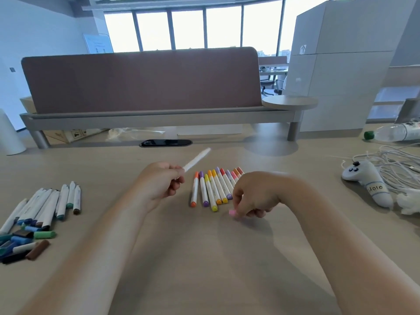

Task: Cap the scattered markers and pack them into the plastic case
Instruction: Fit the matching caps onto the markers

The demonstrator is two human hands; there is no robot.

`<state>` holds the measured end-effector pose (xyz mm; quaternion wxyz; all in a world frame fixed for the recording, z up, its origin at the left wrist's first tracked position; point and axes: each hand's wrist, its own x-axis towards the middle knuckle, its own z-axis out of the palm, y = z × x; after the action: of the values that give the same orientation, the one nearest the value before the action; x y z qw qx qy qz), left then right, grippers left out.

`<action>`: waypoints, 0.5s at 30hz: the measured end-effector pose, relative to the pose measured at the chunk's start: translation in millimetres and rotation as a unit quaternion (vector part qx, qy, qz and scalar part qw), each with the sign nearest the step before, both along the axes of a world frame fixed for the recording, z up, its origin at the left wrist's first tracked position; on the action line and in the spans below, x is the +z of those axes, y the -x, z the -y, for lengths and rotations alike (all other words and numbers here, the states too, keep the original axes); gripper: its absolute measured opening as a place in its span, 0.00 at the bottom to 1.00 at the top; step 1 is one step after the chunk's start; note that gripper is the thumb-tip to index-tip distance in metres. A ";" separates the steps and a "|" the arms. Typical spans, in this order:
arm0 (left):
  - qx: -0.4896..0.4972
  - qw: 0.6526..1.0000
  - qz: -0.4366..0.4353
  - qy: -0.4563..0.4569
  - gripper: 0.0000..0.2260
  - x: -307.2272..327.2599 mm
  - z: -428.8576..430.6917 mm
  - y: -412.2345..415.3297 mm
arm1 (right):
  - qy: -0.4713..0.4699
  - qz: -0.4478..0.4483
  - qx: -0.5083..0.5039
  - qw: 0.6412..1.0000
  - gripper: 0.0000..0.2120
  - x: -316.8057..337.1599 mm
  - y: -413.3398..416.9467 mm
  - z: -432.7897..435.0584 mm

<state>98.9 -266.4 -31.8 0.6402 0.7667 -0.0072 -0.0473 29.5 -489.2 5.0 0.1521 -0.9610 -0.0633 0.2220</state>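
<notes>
The white marker (196,159) sits pinched in my left hand (159,183), angled far-right above the table (204,258) — my right hand (254,194) pinches a pink cap (233,212) just nearer than the capped row (216,189), uncapped markers (50,203) and loose caps (22,244) lying left.

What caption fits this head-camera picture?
The left hand holds a white marker while the right hand pinches a pink cap beside capped markers.

The white marker (197,159) is blurred, its lower end hidden inside the left hand (159,181). The right hand (256,194) covers the near ends at the right of the row of markers (213,189). Its fingers (238,201) half hide a blurred pink cap (233,212). The bottle (395,133) is cut off by the right edge
</notes>
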 end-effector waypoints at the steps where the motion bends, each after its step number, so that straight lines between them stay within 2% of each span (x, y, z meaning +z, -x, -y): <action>1: -0.010 1.000 -0.010 0.021 0.03 0.9 -1.3 0.2 | -0.017 0.014 -0.011 1.000 0.15 0.8 -0.3 3.7; 4: -0.026 0.996 -0.030 0.081 0.02 2.4 -2.6 -1.0 | -0.136 0.032 -0.087 0.986 0.13 -3.0 -4.3 15.2; 6: -0.023 0.993 -0.040 0.105 0.03 2.5 -2.8 -2.1 | -0.260 0.048 -0.152 0.952 0.10 -8.6 -7.4 19.5; 8: -0.018 0.992 -0.043 0.115 0.03 1.5 -3.2 -3.7 | -0.339 0.093 -0.189 0.917 0.09 -13.9 -12.0 24.3; 11: -0.009 0.992 -0.041 0.122 0.03 0.2 -2.9 -3.8 | -0.388 0.146 -0.198 0.888 0.08 -18.3 -17.9 27.4; 15: -0.006 0.991 -0.040 0.128 0.03 0.3 -2.1 -4.0 | -0.418 0.153 -0.185 0.876 0.10 -19.7 -17.5 22.8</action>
<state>102.9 -264.3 -31.4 0.7328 0.6756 0.0079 -0.0806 47.0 -511.9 -14.6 0.5664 -0.8241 0.0062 -0.0068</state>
